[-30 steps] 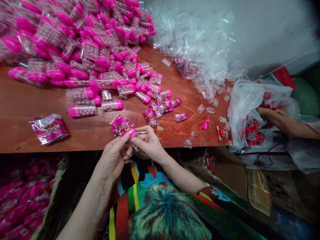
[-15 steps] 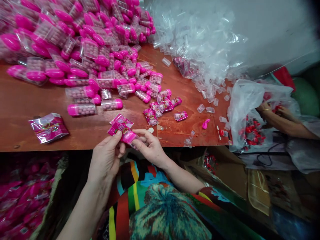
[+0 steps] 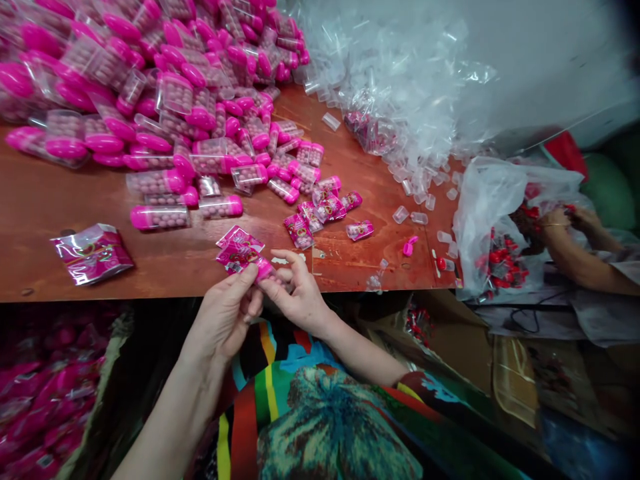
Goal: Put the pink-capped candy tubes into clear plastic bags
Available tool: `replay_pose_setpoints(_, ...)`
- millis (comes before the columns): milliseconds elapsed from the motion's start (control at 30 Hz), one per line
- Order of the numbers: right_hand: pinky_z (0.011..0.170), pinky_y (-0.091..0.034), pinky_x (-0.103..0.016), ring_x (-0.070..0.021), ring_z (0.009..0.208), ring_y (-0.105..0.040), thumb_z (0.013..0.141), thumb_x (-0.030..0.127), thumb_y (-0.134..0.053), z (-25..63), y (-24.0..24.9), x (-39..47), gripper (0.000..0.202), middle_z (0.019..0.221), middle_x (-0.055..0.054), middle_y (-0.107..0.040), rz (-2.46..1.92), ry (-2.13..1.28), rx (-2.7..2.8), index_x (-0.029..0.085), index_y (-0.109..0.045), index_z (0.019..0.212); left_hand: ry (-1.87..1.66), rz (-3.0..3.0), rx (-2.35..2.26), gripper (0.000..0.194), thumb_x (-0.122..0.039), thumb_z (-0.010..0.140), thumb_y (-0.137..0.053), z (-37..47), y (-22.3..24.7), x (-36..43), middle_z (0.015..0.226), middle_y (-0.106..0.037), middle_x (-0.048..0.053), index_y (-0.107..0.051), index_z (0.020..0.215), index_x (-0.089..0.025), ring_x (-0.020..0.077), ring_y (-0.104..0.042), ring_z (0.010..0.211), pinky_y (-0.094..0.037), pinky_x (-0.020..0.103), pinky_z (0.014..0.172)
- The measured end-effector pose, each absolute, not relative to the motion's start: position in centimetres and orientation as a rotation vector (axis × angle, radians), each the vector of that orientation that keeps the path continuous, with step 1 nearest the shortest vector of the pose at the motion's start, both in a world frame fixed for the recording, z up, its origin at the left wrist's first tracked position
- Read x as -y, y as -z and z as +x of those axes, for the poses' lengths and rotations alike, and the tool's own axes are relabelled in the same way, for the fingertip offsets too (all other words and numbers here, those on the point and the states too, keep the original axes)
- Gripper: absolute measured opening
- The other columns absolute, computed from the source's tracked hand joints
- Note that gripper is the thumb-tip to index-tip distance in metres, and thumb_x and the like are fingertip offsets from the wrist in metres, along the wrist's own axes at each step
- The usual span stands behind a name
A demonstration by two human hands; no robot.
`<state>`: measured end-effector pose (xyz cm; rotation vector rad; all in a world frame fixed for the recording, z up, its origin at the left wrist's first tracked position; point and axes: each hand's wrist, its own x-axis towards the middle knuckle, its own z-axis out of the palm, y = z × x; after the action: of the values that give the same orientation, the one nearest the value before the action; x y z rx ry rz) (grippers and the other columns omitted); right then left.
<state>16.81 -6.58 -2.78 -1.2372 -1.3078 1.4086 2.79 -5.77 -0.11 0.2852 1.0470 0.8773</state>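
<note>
My left hand point(image 3: 227, 310) pinches a pink printed wrapper point(image 3: 235, 253) where it meets a small pink-capped tube point(image 3: 273, 272). My right hand point(image 3: 300, 297) has its thumb and fingers closed round the clear end of that tube, which shows pink beads. Both hands are together at the table's front edge. Beyond them, several small wrapped tubes point(image 3: 325, 210) lie in a cluster, and one wrapped tube point(image 3: 359, 231) lies apart to their right. A stack of flat pink wrappers point(image 3: 93, 255) rests on the table to the left.
A large heap of pink-capped bead tubes point(image 3: 175, 93) covers the back left of the wooden table point(image 3: 165, 267). Clear plastic caps point(image 3: 420, 180) spill from a transparent bag point(image 3: 395, 67). At the right, another person's hands point(image 3: 565, 223) are over a white bag point(image 3: 473, 220) with red pieces.
My left hand has shifted right along the wrapper, closer to the tube's cap. My right-hand fingers have moved slightly around the tube. The other person's hands have moved right.
</note>
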Motion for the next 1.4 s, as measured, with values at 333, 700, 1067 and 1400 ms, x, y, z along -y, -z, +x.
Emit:
replay_pose_setpoints(333,0.050,-0.042,-0.022,-0.0075,0.048,-0.048,0.092,0.048,-0.063,17.0,2.5,6.4,0.055,0.075,0.007,-0.057,-1.038,-1.775,1.088,0.027,-0.035,0.133,-0.942,0.341,-1.056,0.037,-0.046,0.072,-0.082,2.8,0.0,5.7,0.046,-0.050,-0.002,-0.064,0.067,-0.014,0.0073,-0.040,0.044,-0.030,0.019,0.042)
replay_pose_setpoints(700,0.038,-0.036,-0.018,-0.0048,0.037,-0.040,0.090,0.050,-0.065,16.9,3.1,6.1,0.057,0.064,0.011,-0.055,-0.942,-1.901,0.801,0.023,-0.036,0.131,-0.887,0.395,-1.135,0.040,-0.048,0.070,-0.082,4.3,-0.2,6.5,0.050,-0.052,-0.003,-0.061,0.065,-0.014,0.0055,-0.039,0.039,-0.024,0.019,0.038)
replay_pose_setpoints(1067,0.039,-0.033,-0.017,-0.0048,0.039,-0.044,0.088,0.048,-0.067,16.8,3.0,5.9,0.058,0.062,0.012,-0.055,-1.010,-1.820,0.994,0.022,-0.036,0.130,-0.990,0.367,-1.068,0.047,-0.049,0.074,-0.079,4.5,0.7,6.2,0.040,-0.044,-0.003,-0.051,0.055,-0.017,0.0081,-0.043,0.039,-0.033,0.019,0.042)
replay_pose_setpoints(1400,0.053,-0.039,-0.027,-0.0124,0.048,-0.041,0.097,0.040,-0.058,24.8,1.9,4.8,0.058,0.059,0.007,-0.051,-1.513,-0.932,1.362,0.023,-0.037,0.148,-1.049,0.636,-1.428,0.035,-0.050,0.079,-0.071,3.0,0.7,6.9,0.079,-0.074,0.007,-0.075,0.089,-0.016,0.0066,-0.039,0.038,-0.030,0.022,0.038)
